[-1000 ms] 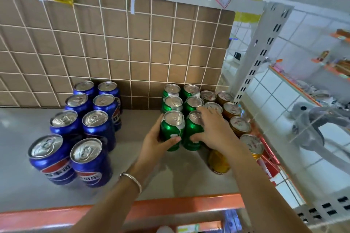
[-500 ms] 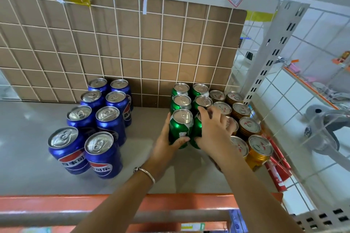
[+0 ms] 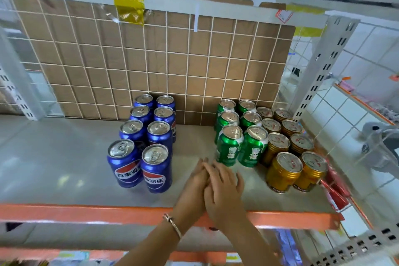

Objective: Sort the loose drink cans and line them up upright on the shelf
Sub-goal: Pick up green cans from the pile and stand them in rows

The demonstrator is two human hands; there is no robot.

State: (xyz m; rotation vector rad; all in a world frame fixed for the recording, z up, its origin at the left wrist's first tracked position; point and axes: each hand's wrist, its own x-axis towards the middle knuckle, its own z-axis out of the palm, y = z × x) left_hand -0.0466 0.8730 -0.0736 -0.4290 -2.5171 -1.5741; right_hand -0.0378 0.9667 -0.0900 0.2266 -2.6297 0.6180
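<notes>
Blue cans (image 3: 159, 134) are seen upright in a double row that runs from the cardboard back panel (image 3: 151, 60) toward the front edge of the shelf (image 3: 64, 157), near its middle. Green cans (image 3: 230, 147) and gold cans (image 3: 282, 170) are packed side by side toward the back right corner, also upright in double rows. No can is seen lying loose. Both hands are held empty just inside the orange front edge (image 3: 86, 214), between the blue and green rows. The right hand (image 3: 225, 188) is laid over the left hand (image 3: 193, 185), fingers relaxed, nothing gripped. The sorting is judged all but finished. Only a squaring of the row fronts seems called for next, since the gold row reaches further forward than the green.
</notes>
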